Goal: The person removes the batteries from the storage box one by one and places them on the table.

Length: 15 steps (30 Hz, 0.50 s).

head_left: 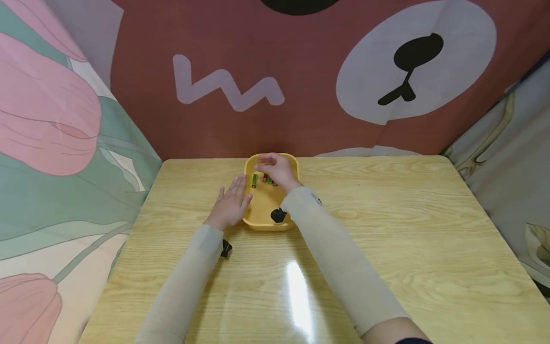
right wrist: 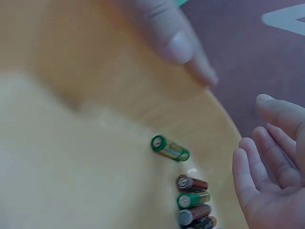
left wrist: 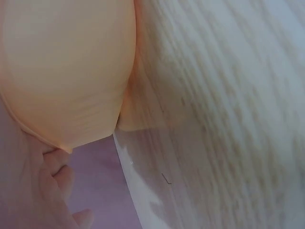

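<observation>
A yellow plastic tray [head_left: 266, 227] stands at the far edge of the table. My left hand [head_left: 227, 209] lies along its left rim, fingers straight; in the left wrist view the left hand [left wrist: 40, 186] is beside the tray's outer wall [left wrist: 71, 62]. Over the back of the tray hovers my right hand [head_left: 279, 172], nothing visible between its loosely bent fingers. In the right wrist view, the right hand [right wrist: 276, 167] is near several small batteries. A green battery [right wrist: 170, 148] lies apart from a row that includes a brown battery [right wrist: 192, 183] and another green battery [right wrist: 193, 200].
The wood-grain table [head_left: 408, 239] extends to both sides of the tray. Behind it hangs a brown printed cloth [head_left: 301, 119], and a floral cloth [head_left: 51, 119] borders the left. A black wrist camera [head_left: 278, 215] on the right arm overlaps the tray's front.
</observation>
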### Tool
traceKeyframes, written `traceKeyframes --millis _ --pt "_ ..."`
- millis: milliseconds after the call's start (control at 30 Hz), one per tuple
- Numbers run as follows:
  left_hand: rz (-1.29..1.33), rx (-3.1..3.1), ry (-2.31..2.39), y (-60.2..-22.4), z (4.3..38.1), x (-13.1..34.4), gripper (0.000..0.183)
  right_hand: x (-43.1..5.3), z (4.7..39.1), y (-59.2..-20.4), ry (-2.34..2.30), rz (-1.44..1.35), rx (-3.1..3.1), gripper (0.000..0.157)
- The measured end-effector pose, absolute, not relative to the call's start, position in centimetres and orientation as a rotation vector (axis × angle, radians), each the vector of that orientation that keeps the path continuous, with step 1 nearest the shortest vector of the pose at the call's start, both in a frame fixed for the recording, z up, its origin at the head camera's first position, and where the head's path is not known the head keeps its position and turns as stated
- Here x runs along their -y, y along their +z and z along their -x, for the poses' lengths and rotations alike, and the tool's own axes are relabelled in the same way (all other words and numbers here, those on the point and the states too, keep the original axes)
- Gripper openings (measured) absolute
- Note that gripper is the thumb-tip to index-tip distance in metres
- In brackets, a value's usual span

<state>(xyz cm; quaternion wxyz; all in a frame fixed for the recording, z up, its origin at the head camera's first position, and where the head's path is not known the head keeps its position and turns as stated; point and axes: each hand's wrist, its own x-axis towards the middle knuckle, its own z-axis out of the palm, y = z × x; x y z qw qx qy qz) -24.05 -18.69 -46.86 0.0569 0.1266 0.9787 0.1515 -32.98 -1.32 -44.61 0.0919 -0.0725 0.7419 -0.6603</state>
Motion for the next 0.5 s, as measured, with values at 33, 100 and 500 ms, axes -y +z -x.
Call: traceKeyframes --millis 33,100,500 --pt "-0.381 -2.964 0.460 -46.9 24.0 18.6 0.073 1.4 33.1 -44.9 -1.933 0.221 -2.226 0.041" --pt "-0.381 -2.958 0.465 -46.8 24.0 18.6 0.072 1.7 33.4 -45.4 -1.889 0.233 -2.254 0.040" --pt "-0.407 -2.986 0.459 -46.8 23.9 18.5 0.073 2.3 33.6 -46.4 -1.649 0.310 -2.423 0.040"
